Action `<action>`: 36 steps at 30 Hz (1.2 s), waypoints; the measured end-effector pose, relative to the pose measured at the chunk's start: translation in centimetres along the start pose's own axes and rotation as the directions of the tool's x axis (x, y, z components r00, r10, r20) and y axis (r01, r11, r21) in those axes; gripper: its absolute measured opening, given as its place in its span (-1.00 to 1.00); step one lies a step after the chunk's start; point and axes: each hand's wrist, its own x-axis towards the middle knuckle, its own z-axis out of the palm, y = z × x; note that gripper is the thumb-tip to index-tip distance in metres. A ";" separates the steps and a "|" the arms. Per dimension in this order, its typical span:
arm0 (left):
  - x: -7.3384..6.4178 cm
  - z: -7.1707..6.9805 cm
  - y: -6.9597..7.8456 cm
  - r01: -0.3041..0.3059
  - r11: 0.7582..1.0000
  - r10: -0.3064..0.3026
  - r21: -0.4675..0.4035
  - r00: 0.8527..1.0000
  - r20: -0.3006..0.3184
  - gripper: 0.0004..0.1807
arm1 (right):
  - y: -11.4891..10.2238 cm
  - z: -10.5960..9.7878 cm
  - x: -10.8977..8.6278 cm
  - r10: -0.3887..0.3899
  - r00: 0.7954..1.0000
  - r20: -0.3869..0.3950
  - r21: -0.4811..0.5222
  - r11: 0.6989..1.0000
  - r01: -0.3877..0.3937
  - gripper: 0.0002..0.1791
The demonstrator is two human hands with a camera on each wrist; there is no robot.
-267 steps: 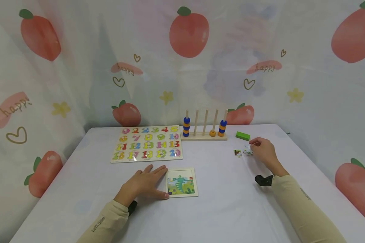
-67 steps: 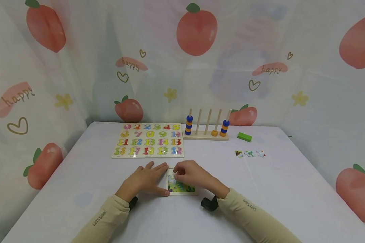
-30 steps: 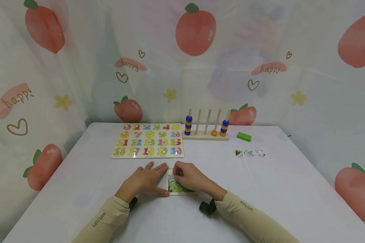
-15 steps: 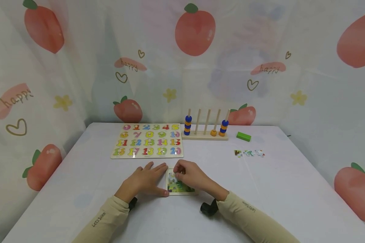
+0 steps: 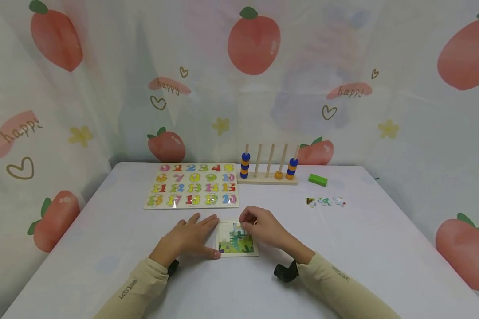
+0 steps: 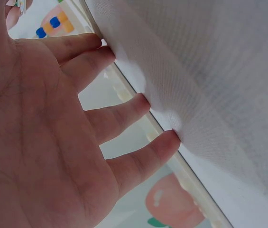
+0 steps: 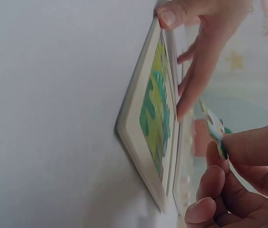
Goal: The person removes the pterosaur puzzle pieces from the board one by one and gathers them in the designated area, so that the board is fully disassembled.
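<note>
- Your puzzle tray (image 5: 239, 255) lies flat on the white surface (image 5: 283, 301), a green dinosaur picture partly filling it.
- Your right hand (image 5: 265, 226) pinches one puzzle piece (image 7: 214, 128) between thumb and fingers; the right wrist view shows it raised off the tray, which the head view hardly tells you.
- Your left hand (image 5: 189, 235) has its fingers straight and spread, gripping nothing, with the thumb touching the tray's near left corner; the left wrist view shows its palm.
- Half a second ago your right hand sat farther left; now more dinosaur shows.
- Your sleeves (image 5: 343, 283) read "Let's Slim".
- Three loose pieces (image 5: 324, 201) lie in a row near the green block (image 5: 317, 180).
- Behind, the number board (image 5: 186, 183) reads 0 to 20, beside the bead stand (image 5: 263, 178).
- The backdrop (image 5: 203, 57) says "happy".
</note>
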 end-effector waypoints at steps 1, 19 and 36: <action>0.0 0.0 0.0 0.000 1.000 0.000 0.003 1.000 -0.001 0.11 | 0.2 -0.2 -0.1 -0.001 1.000 -0.009 -0.001 1.000 0.001 -0.94; -0.3 0.0 0.1 -0.011 1.000 0.011 -0.007 1.000 -0.015 0.12 | 2.4 -3.4 -1.7 0.068 0.989 -0.129 -0.010 0.997 -0.070 -0.94; -0.2 -0.3 0.1 0.003 1.000 -0.004 -0.013 1.000 -0.008 0.11 | 4.1 -8.3 -3.0 0.194 0.953 -0.233 0.003 0.980 -0.199 -0.88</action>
